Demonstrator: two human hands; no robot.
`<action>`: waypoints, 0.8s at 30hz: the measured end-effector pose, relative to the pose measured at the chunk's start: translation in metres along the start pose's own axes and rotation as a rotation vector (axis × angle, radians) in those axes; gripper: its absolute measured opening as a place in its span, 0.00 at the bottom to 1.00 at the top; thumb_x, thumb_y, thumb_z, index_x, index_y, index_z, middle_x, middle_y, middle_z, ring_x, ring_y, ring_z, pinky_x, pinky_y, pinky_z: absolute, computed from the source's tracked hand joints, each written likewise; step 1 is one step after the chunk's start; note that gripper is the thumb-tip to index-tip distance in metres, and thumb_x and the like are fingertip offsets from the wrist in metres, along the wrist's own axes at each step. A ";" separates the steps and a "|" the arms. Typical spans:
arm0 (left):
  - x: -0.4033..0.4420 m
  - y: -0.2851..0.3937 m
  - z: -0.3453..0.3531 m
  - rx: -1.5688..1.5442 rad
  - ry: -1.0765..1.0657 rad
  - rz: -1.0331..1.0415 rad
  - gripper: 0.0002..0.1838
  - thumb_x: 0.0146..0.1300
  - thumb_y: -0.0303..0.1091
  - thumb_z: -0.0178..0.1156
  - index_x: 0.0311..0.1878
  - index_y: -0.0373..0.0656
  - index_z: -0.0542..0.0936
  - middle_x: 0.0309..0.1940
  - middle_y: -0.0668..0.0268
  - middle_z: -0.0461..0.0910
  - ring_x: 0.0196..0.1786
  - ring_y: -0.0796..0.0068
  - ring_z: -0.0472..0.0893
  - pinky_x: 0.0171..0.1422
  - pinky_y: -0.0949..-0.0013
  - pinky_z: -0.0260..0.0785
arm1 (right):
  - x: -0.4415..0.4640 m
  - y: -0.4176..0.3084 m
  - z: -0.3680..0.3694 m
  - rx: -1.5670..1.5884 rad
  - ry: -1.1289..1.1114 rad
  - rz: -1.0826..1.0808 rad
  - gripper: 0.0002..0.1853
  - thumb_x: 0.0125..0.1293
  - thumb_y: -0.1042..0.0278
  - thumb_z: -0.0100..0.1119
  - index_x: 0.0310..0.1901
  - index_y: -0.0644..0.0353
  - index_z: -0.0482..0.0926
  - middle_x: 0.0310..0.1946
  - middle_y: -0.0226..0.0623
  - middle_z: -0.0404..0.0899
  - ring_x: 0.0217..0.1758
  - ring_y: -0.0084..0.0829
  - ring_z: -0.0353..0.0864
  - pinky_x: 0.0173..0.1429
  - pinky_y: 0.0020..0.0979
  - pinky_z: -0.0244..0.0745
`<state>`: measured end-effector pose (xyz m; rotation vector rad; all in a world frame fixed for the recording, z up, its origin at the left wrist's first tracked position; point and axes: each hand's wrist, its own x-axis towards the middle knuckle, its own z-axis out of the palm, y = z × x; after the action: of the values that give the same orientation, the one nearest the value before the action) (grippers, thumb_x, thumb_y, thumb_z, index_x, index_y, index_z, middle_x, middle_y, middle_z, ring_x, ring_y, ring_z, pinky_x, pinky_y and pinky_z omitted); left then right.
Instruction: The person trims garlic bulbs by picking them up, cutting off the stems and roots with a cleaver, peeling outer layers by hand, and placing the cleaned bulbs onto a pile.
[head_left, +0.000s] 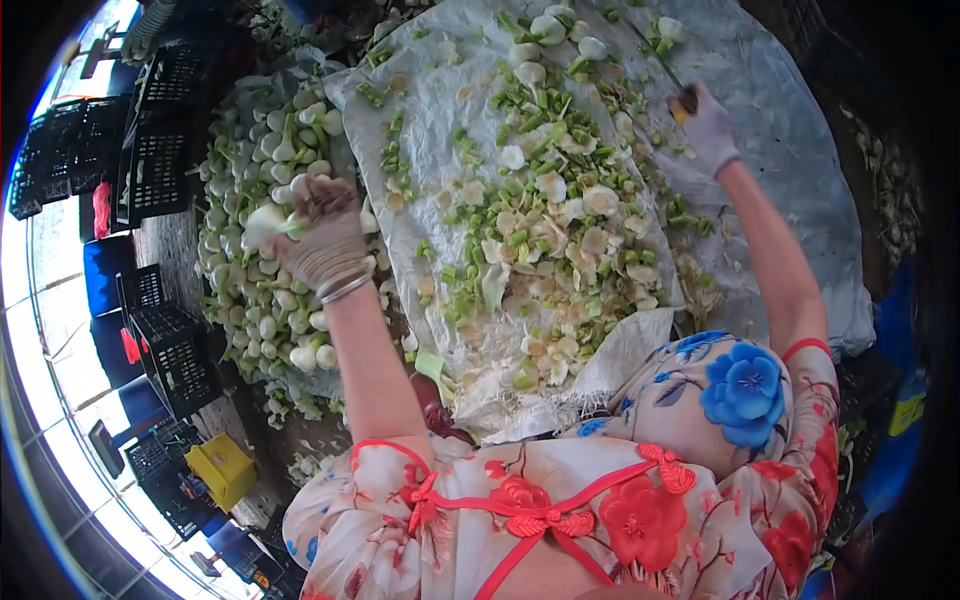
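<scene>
My left hand point(325, 235), in a soiled thin glove with a bracelet at the wrist, is closed on a white bulb point(266, 226) with a short green stem, probably fresh garlic. It is over a large heap of similar bulbs point(262, 325) on the left. Out at the upper right, my gloved right hand point(710, 132) grips a knife point(657, 55) by its dark handle, the thin blade pointing up and left. Between the hands, cut green stems and pale peelings point(560, 215) lie spread over a whitish plastic sheet point(415, 110). Several trimmed bulbs point(548, 30) rest at its far end.
Black plastic crates point(160, 165) stand along the left side, with a yellow container point(221, 471) lower down. More plant scraps point(885, 185) lie on the ground beyond the sheet's right edge. My floral-clothed knee point(700, 400) is close to the sheet's near edge.
</scene>
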<state>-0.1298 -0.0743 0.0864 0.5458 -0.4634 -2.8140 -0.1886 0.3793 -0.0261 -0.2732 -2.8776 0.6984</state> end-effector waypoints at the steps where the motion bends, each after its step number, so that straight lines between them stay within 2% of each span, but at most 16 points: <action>1: -0.001 0.004 0.010 0.091 0.263 0.216 0.26 0.55 0.60 0.51 0.39 0.44 0.74 0.38 0.62 0.75 0.41 0.65 0.74 0.50 0.61 0.65 | 0.023 -0.003 0.011 0.031 0.000 -0.014 0.21 0.56 0.51 0.57 0.45 0.57 0.70 0.37 0.48 0.78 0.42 0.49 0.76 0.43 0.42 0.70; 2: 0.000 0.003 0.005 0.089 0.257 0.221 0.26 0.55 0.60 0.51 0.39 0.44 0.74 0.38 0.62 0.75 0.41 0.65 0.74 0.50 0.61 0.65 | 0.045 -0.008 0.023 0.064 0.000 -0.027 0.23 0.55 0.50 0.57 0.47 0.56 0.70 0.38 0.48 0.78 0.43 0.49 0.76 0.45 0.42 0.70; 4: -0.001 -0.006 -0.025 0.341 0.415 -0.015 0.21 0.56 0.55 0.54 0.40 0.46 0.73 0.38 0.63 0.76 0.41 0.64 0.74 0.49 0.58 0.66 | 0.080 -0.026 0.048 0.075 -0.062 -0.006 0.24 0.55 0.50 0.58 0.48 0.56 0.70 0.40 0.47 0.78 0.45 0.47 0.76 0.46 0.41 0.69; 6: -0.008 -0.020 -0.050 0.432 0.223 -0.174 0.17 0.56 0.50 0.56 0.41 0.48 0.74 0.38 0.64 0.76 0.39 0.64 0.75 0.47 0.59 0.67 | 0.116 -0.033 0.082 0.086 -0.131 0.007 0.25 0.54 0.50 0.59 0.49 0.55 0.70 0.42 0.47 0.77 0.46 0.46 0.75 0.48 0.41 0.69; 8: -0.008 -0.039 -0.065 0.555 0.216 -0.350 0.13 0.56 0.46 0.57 0.39 0.49 0.74 0.38 0.63 0.77 0.37 0.67 0.75 0.44 0.61 0.69 | 0.134 -0.035 0.122 0.078 -0.173 0.082 0.26 0.53 0.52 0.60 0.51 0.54 0.70 0.45 0.45 0.77 0.49 0.44 0.75 0.51 0.40 0.68; 9: -0.012 -0.050 -0.070 0.549 0.218 -0.379 0.13 0.56 0.44 0.58 0.41 0.48 0.75 0.39 0.62 0.77 0.37 0.68 0.76 0.42 0.63 0.70 | 0.135 -0.035 0.133 0.085 -0.192 0.076 0.26 0.53 0.52 0.60 0.51 0.54 0.70 0.45 0.45 0.77 0.49 0.44 0.75 0.51 0.40 0.68; 10: -0.019 -0.057 -0.079 0.588 0.137 -0.381 0.17 0.58 0.45 0.56 0.47 0.47 0.75 0.44 0.60 0.76 0.41 0.65 0.77 0.46 0.60 0.71 | 0.133 -0.041 0.132 0.042 -0.201 0.086 0.26 0.53 0.52 0.60 0.52 0.54 0.70 0.45 0.45 0.77 0.49 0.44 0.75 0.52 0.40 0.68; 13: -0.023 -0.076 -0.075 0.813 0.052 -0.534 0.27 0.59 0.44 0.55 0.59 0.40 0.65 0.48 0.56 0.73 0.47 0.65 0.76 0.47 0.65 0.71 | 0.126 -0.040 0.134 0.005 -0.175 0.063 0.26 0.51 0.56 0.62 0.51 0.57 0.70 0.45 0.43 0.77 0.48 0.42 0.76 0.52 0.37 0.69; 15: -0.019 -0.087 -0.074 0.878 0.000 -0.505 0.28 0.59 0.43 0.55 0.60 0.38 0.63 0.49 0.57 0.73 0.47 0.66 0.76 0.49 0.65 0.70 | 0.100 -0.051 0.109 0.248 -0.173 0.025 0.25 0.49 0.61 0.65 0.49 0.61 0.71 0.44 0.40 0.78 0.46 0.35 0.77 0.50 0.32 0.71; 16: -0.016 -0.094 -0.071 0.949 -0.065 -0.468 0.30 0.59 0.41 0.55 0.61 0.36 0.61 0.50 0.57 0.73 0.48 0.67 0.76 0.50 0.65 0.69 | 0.076 -0.071 0.086 0.327 -0.179 0.009 0.23 0.48 0.70 0.66 0.47 0.63 0.72 0.41 0.35 0.79 0.44 0.27 0.78 0.48 0.26 0.72; 17: -0.013 -0.102 -0.066 0.944 -0.055 -0.469 0.30 0.59 0.41 0.55 0.61 0.36 0.61 0.50 0.57 0.73 0.48 0.67 0.76 0.50 0.65 0.69 | 0.051 -0.081 0.077 0.493 -0.206 -0.054 0.22 0.48 0.73 0.66 0.47 0.63 0.72 0.40 0.34 0.78 0.43 0.25 0.77 0.48 0.26 0.72; 19: -0.012 -0.119 -0.049 0.976 -0.203 -0.504 0.30 0.58 0.37 0.56 0.61 0.36 0.61 0.51 0.58 0.73 0.49 0.69 0.76 0.53 0.64 0.68 | -0.005 -0.101 0.063 0.816 -0.206 -0.248 0.21 0.48 0.78 0.65 0.46 0.62 0.72 0.36 0.30 0.77 0.39 0.21 0.74 0.46 0.24 0.73; 21: -0.018 -0.134 -0.028 0.749 -0.420 -0.764 0.28 0.55 0.33 0.57 0.60 0.37 0.63 0.49 0.59 0.73 0.49 0.70 0.76 0.56 0.63 0.66 | -0.048 -0.123 0.033 0.920 -0.417 -0.400 0.17 0.50 0.78 0.64 0.43 0.62 0.72 0.35 0.29 0.75 0.38 0.20 0.73 0.43 0.22 0.72; 22: -0.021 -0.143 -0.035 0.659 -0.394 -0.858 0.26 0.54 0.30 0.57 0.57 0.38 0.66 0.47 0.61 0.74 0.48 0.70 0.76 0.55 0.63 0.67 | -0.066 -0.132 0.013 1.004 -0.554 -0.300 0.16 0.51 0.78 0.63 0.43 0.62 0.72 0.36 0.29 0.75 0.38 0.20 0.73 0.43 0.23 0.72; 23: -0.028 -0.147 -0.036 0.625 -0.392 -0.816 0.24 0.53 0.26 0.57 0.55 0.39 0.67 0.45 0.62 0.75 0.47 0.70 0.76 0.53 0.65 0.70 | -0.078 -0.135 0.001 1.084 -0.688 -0.194 0.15 0.52 0.78 0.62 0.42 0.61 0.72 0.36 0.29 0.75 0.38 0.20 0.73 0.43 0.23 0.72; 24: -0.033 -0.147 -0.036 0.644 -0.418 -0.774 0.25 0.52 0.25 0.58 0.55 0.39 0.67 0.44 0.62 0.75 0.47 0.70 0.76 0.51 0.67 0.71 | -0.081 -0.130 -0.003 1.084 -0.680 -0.189 0.15 0.52 0.78 0.62 0.42 0.61 0.72 0.36 0.29 0.75 0.38 0.20 0.73 0.43 0.23 0.72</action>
<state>-0.1104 0.0616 0.0139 0.2581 -1.5733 -3.4914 -0.1272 0.2497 0.0276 0.4543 -2.4275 2.4615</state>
